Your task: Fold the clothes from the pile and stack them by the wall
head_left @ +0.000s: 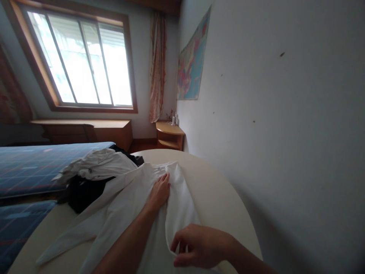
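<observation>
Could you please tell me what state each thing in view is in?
White garment: spread on the table, sleeve out to the left
Left hand: open, resting on the garment
Right hand: fingers curled at the garment's edge; firmness of grip unclear
White cloth: bunched up
Black cloth: crumpled
Curtain beside the map: gathered aside
Window: open or shut, cannot tell

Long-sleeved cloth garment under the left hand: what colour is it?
The long-sleeved cloth garment is white, with no pattern visible; head view shows it best.

Left beyond the fingers (164, 178) glows a window (82, 64); right of them rises a pale wall (273, 95), apparently bearing a map (192, 61).
</observation>
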A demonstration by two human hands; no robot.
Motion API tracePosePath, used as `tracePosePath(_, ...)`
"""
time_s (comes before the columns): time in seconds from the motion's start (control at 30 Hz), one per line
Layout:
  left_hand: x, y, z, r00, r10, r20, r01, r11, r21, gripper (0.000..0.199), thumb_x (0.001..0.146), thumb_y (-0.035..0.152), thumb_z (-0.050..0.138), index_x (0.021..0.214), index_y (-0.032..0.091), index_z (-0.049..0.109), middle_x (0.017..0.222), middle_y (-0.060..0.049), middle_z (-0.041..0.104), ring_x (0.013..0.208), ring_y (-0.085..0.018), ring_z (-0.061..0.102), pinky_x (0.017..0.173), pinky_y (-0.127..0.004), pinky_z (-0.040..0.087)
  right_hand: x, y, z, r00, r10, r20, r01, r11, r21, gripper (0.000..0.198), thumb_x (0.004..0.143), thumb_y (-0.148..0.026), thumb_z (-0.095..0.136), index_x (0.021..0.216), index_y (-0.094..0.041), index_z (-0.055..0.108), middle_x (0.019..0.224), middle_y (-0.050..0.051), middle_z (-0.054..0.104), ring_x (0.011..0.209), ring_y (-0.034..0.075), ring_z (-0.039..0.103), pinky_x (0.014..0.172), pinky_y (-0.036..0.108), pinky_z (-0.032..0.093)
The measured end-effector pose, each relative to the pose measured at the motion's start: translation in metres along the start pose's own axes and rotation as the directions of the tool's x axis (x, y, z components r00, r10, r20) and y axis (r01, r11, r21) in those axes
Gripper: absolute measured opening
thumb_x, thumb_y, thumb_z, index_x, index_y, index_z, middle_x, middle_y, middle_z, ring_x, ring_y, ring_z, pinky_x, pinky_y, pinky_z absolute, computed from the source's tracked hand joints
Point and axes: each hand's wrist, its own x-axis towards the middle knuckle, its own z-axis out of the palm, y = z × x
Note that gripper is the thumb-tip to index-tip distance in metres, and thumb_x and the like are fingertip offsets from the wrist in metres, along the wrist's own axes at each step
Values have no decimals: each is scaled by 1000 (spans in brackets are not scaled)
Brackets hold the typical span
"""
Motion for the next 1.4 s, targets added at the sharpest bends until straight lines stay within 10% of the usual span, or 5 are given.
tracePosePath(0.13,-4,4,-6,1000,-30,-7,31,997,72,53,91,16,46,143,14,48,148,-13,49,136,-28,46,112,-41,36,15,12,0,988,-18,-154,-7,987,-163,29,92,-33,52,94,-18,76,77,3,72,64,12,59,63,21,42)
tracePosePath(0.3,-7,5,-4,998,-62,0,62,987,148,46,96,23,41,140,14,51,149,-14,48,138,-29,43,114,-44,33,44,38,2,843,-62,-535,-111,952,-286,40,94,-31,51,130,-17,61,138,14,57,129,26,49,111,36,34)
tracePosePath(0.5,-4,-1,3,998,-40,48,30,980,196,47,100,25,33,143,15,47,153,-14,43,142,-28,36,115,-46,30,60,54,7,881,15,-472,-174,940,-295,62,100,-49,36,153,-16,33,162,12,23,150,30,14,122,50,11)
tracePosePath(0.73,12,-4,6,994,8,105,-29,979,203,49,100,22,31,146,12,44,154,-15,40,144,-29,33,116,-45,28,91,48,6,792,135,-596,-320,922,-216,72,100,-53,27,152,-5,31,160,18,25,149,33,16,122,46,13)
tracePosePath(1.4,119,-30,43,994,84,66,-87,995,41,44,98,21,38,138,9,51,149,-20,46,141,-30,39,115,-47,30,153,106,-66,775,119,-620,-322,919,-226,79,97,-63,23,156,-10,25,164,12,14,151,29,5,122,44,4)
